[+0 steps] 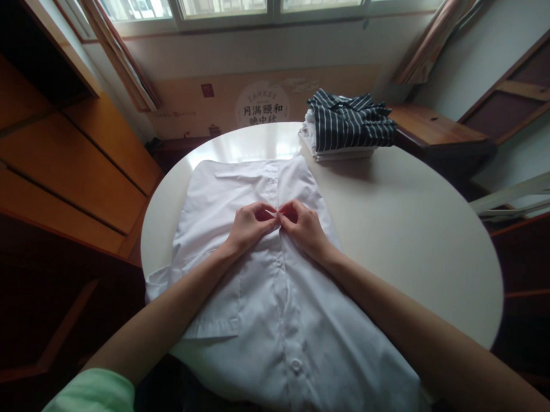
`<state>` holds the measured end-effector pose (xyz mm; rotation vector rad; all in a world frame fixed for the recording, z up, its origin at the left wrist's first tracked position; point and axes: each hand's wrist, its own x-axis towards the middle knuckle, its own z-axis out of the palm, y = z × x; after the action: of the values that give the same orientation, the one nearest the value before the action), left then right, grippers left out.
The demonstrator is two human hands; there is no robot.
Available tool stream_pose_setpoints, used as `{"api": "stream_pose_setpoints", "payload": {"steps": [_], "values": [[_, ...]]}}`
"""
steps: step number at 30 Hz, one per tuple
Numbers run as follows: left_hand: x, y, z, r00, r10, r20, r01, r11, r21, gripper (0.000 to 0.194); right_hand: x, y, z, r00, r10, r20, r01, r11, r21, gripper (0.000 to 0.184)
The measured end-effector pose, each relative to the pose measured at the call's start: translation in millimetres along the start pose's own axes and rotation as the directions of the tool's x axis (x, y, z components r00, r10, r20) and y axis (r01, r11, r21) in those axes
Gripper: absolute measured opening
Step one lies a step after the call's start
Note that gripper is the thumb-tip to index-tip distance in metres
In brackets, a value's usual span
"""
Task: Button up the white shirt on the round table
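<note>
A white button-front garment lies spread over the table, its lower part hanging off the near edge. Its button placket runs down the middle, with a button near me, another higher up and one beyond my hands. My left hand pinches the placket from the left. From the right, my right hand pinches the same spot, and the fingertips of both hands meet there. Whatever button sits between the fingertips is hidden. A pocket-like flap shows on the left side of the garment.
The round white table carries a stack of folded clothes at its back right, with a dark striped shirt on top. A wooden desk stands behind on the right. Wooden cabinets line the left, and a window is ahead.
</note>
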<state>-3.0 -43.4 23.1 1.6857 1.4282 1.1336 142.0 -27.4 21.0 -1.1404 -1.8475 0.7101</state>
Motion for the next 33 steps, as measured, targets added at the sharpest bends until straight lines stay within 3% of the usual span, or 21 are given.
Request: {"api": "stream_pose_setpoints", "payload": {"steps": [33], "values": [[-1.7, 6.5, 1.2, 0.997, 0.072, -0.012, -0.07, 0.988, 0.139, 0.021, 1.4, 1.0, 0.7, 1.0, 0.003, 0.021, -0.002, 0.999, -0.042, 0.003]]}}
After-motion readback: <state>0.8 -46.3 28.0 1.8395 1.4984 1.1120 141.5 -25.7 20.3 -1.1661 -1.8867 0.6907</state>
